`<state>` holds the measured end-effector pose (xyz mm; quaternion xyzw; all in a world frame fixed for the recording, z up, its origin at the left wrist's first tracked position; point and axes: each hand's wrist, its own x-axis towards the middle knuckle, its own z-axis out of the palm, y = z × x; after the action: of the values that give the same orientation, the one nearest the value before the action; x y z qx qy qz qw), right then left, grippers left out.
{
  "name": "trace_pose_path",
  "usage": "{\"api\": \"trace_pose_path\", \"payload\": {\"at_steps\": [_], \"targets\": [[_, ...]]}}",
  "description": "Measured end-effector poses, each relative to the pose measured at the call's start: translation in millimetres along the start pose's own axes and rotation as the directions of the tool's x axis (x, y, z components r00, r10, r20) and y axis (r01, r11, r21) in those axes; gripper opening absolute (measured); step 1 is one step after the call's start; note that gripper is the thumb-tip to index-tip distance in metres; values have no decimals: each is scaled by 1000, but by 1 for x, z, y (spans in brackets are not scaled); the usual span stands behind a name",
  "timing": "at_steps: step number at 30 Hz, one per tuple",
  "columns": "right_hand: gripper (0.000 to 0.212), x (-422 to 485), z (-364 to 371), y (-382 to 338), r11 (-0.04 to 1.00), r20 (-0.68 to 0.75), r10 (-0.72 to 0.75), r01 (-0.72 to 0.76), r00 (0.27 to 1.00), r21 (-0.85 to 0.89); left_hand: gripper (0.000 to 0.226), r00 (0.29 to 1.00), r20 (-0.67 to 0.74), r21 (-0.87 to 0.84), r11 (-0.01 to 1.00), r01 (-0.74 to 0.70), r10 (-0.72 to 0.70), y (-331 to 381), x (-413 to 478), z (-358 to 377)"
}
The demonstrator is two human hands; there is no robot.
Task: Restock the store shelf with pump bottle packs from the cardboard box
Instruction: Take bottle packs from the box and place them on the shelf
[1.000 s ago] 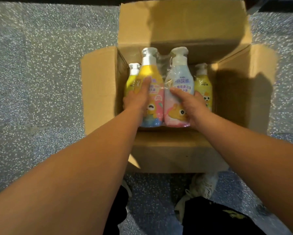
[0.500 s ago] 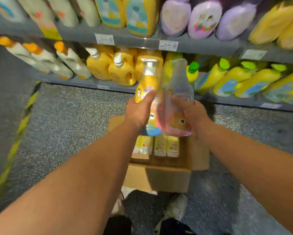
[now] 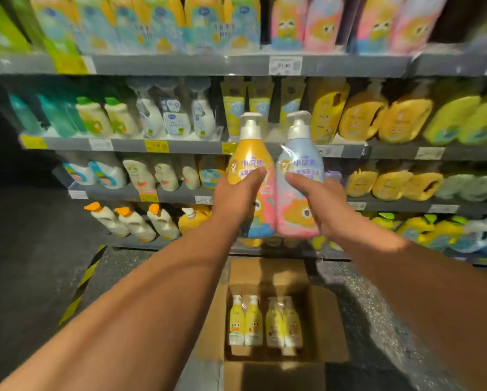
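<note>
A shrink-wrapped pump bottle pack (image 3: 276, 176), one yellow bottle and one pale blue bottle with white pumps, is held upright in front of the store shelf (image 3: 180, 64). My left hand (image 3: 240, 197) grips its left side and my right hand (image 3: 319, 200) grips its right side. Below, on the floor, the open cardboard box (image 3: 324, 320) holds two more packs of smaller yellow bottles (image 3: 264, 320). The top shelf row carries matching pink and blue bottles (image 3: 307, 21).
Several shelf rows are full of bottles and refill pouches, with price tags on the rails. A yellow and black floor stripe (image 3: 80, 289) runs at the lower left. Speckled grey floor surrounds the box.
Both hands lifted the pack out of the box and raised it from the low shelf rows to the middle rows. The view tilted up from the box to the shelves.
</note>
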<state>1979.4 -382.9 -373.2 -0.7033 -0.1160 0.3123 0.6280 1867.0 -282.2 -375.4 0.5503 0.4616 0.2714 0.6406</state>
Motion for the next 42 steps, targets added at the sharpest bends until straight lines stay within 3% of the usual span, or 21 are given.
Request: {"api": "trace_pose_path", "payload": {"at_steps": [2,5,9,12,17,20,24,28,29,35,37,42], "targets": [[38,-18,-2,-26,1000,-24,-21,21,999,19,49,998,32,29,998,-54,53,31,-17,-3],[33,-38,-13,-62,994,-58,-47,52,997,92,62,991,51,39,991,-129,127,72,-40,4],[33,-53,-37,-105,985,-66,-123,129,990,110,28,987,46,7,988,-154,153,113,-69,20],[43,-59,-61,-132,981,-42,-161,164,986,102,45,982,29,-23,982,-189,189,135,-90,40],[26,-56,-114,-164,969,2,-229,228,973,92,75,974,-15,-62,972,-225,224,161,-120,91],[34,-46,-152,-173,964,10,-249,247,968,98,83,972,-38,-55,971,-233,232,163,-128,129],[36,-31,-200,-180,968,26,-230,225,973,113,71,973,-27,-70,970,-232,230,164,-145,175],[42,-6,-235,-188,966,77,-213,198,974,169,23,964,109,-173,960,-222,243,168,-148,201],[46,2,-240,-190,965,98,-210,190,973,183,21,958,147,-192,957,-217,247,170,-147,206],[70,59,-263,-210,971,159,-159,125,975,202,57,921,274,-205,953,-224,276,195,-107,248],[67,79,-273,-216,977,163,-122,89,979,194,57,917,297,-185,958,-218,266,201,-93,269],[64,127,-295,-226,991,147,-80,63,986,115,49,960,204,-207,967,-147,190,210,-71,325]]}}
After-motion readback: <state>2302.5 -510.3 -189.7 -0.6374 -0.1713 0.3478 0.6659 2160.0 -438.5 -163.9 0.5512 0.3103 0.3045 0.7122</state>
